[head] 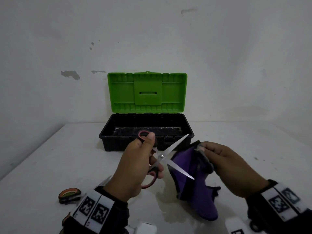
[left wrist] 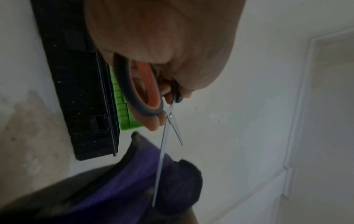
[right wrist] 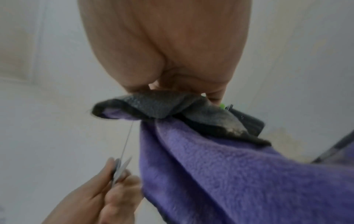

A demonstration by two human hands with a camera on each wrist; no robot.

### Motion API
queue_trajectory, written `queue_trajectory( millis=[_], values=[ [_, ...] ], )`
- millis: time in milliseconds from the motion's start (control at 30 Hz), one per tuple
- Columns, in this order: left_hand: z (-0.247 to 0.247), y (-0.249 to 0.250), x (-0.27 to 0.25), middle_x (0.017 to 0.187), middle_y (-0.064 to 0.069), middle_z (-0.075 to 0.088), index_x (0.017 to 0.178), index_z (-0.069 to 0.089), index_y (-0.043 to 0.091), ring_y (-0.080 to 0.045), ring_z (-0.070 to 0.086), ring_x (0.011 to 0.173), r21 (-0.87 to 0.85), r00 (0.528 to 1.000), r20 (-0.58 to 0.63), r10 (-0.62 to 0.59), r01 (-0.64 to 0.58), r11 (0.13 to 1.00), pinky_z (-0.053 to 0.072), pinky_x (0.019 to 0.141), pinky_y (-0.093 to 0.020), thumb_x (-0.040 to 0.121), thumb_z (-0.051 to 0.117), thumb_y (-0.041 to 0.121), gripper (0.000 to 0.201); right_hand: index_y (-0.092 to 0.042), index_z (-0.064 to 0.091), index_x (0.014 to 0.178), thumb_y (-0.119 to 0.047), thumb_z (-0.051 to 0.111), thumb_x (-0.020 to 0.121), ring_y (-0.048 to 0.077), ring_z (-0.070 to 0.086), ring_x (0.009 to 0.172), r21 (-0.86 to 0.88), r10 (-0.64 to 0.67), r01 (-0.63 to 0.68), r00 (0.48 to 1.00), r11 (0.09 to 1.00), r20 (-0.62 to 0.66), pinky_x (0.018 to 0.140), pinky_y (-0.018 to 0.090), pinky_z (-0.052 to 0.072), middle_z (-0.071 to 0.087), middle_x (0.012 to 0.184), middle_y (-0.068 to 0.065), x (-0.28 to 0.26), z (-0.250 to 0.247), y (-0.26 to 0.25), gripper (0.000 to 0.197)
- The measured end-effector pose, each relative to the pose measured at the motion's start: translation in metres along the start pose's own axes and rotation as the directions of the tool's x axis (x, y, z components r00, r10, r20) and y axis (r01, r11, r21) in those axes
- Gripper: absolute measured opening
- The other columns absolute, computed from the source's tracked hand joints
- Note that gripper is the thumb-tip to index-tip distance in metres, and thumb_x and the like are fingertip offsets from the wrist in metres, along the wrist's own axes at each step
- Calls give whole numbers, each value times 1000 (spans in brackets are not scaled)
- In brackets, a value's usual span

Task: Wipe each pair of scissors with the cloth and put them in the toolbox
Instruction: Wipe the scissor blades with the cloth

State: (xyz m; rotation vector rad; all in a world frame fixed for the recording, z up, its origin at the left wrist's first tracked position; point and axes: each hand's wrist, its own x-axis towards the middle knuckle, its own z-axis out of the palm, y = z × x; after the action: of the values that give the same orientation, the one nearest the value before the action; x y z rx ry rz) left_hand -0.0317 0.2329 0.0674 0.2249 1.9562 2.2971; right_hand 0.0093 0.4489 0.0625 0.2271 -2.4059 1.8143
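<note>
With the left hand [head: 135, 166] gripping the open scissors [head: 166, 158] at frame centre, the right hand [head: 226, 166], pinching the cloth [head: 190, 179], should wipe each blade from pivot to tip.

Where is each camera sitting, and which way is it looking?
Head: on the person's head, looking forward and down at the toolbox, both hands and wrists.
Left wrist: looks along the left hand at the scissors it grips.
Right wrist: looks along the right hand at the cloth it pinches; left fingers show too.
All three share scissors and cloth.
</note>
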Motion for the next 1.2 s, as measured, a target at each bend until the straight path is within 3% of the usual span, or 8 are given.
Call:
queue_trajectory(
  millis=[133, 267, 400, 500, 633, 733, 933, 1200],
  values=[
    [11, -10, -1, 68, -2, 43, 87, 58, 10, -25, 52, 68, -35, 997, -76, -23, 21, 999, 52, 47, -32, 97, 49, 43, 36, -18, 69, 77, -26, 48, 102, 18, 48, 60, 62, -28, 30, 999, 998, -32, 55, 27, 41, 58, 67, 8, 1, 24, -2, 34],
    [13, -12, 0, 71, -6, 43, 89, 58, 11, -19, 47, 66, -58, 990, -136, -19, 11, 998, 52, 47, -32, 97, 48, 44, 35, -17, 64, 68, -41, 46, 97, 13, 49, 60, 22, -86, 86, 996, 996, -10, 61, 27, 41, 56, 63, 0, -1, 38, -6, 42],
    [13, -11, 1, 68, -6, 43, 84, 57, 12, -21, 45, 65, -40, 985, -171, 32, -39, 998, 51, 50, -33, 98, 46, 44, 37, -4, 64, 72, -27, 54, 99, 11, 58, 60, 23, -103, 104, 994, 994, -38, 61, 25, 46, 64, 64, 0, -1, 43, -6, 37],
    [14, -14, 1, 59, 1, 44, 76, 55, 17, -18, 42, 61, 6, 978, -186, 93, -93, 996, 40, 57, -36, 97, 47, 47, 37, -21, 69, 81, -12, 73, 88, 9, 68, 67, -98, -152, 146, 987, 984, -56, 67, 25, 53, 72, 71, -6, 4, 44, -1, 12],
    [19, -15, 0, 61, -3, 44, 75, 54, 16, -15, 43, 59, 54, 975, -175, 136, -128, 990, 38, 51, -28, 96, 47, 47, 38, -20, 59, 76, -15, 84, 76, -1, 52, 50, -217, -171, 140, 977, 966, -128, 54, 12, 40, 59, 54, -14, 12, 50, 2, 26],
    [21, -16, -1, 61, -3, 43, 75, 54, 15, -15, 42, 58, 53, 973, -179, 142, -135, 989, 37, 47, -22, 97, 47, 45, 37, -19, 54, 74, -17, 86, 74, 1, 48, 49, -287, -197, 146, 968, 947, -156, 51, 12, 37, 58, 55, -6, 16, 53, 0, 31],
    [16, -16, -1, 63, -2, 41, 75, 57, 18, -17, 39, 62, -6, 974, -195, 118, -121, 993, 36, 58, -36, 96, 50, 44, 35, -12, 56, 71, -9, 83, 77, 20, 60, 51, -129, -175, 161, 979, 979, -107, 53, 29, 47, 70, 62, 10, 17, 52, -1, 27],
    [16, -16, -1, 63, -1, 38, 75, 56, 15, -12, 38, 57, -79, 967, -233, 104, -125, 989, 43, 49, -30, 97, 50, 41, 34, -6, 60, 68, -5, 82, 76, 13, 57, 51, -119, -147, 135, 984, 984, -101, 52, 23, 46, 68, 58, 8, 12, 43, -10, 24]
  ],
)
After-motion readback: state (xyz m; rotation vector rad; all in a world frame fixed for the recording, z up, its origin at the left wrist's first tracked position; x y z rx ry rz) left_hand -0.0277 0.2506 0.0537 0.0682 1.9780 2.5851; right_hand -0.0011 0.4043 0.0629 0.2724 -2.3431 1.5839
